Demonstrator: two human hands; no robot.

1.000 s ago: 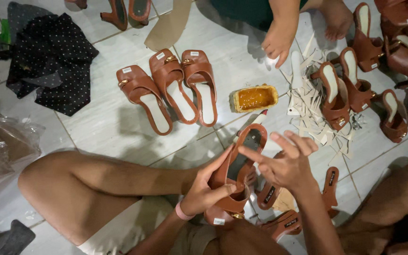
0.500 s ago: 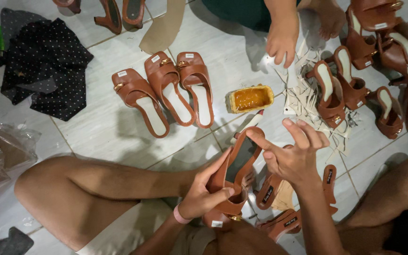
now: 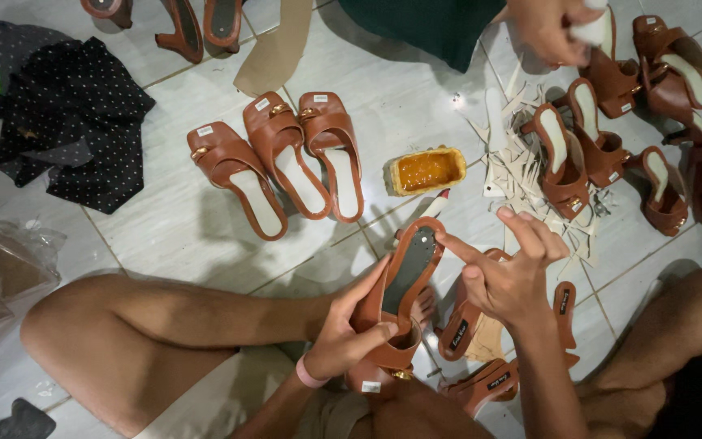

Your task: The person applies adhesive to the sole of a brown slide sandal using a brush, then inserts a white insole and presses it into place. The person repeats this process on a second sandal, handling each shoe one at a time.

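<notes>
Gripping brown sandal, glue tub near

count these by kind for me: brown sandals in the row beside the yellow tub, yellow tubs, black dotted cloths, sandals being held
brown slip-on sandals in the row: 3
yellow rectangular tub of amber paste: 1
black white-dotted cloth: 1
brown sandal with a dark grey insole, gripped by the left hand: 1
total: 6
</notes>
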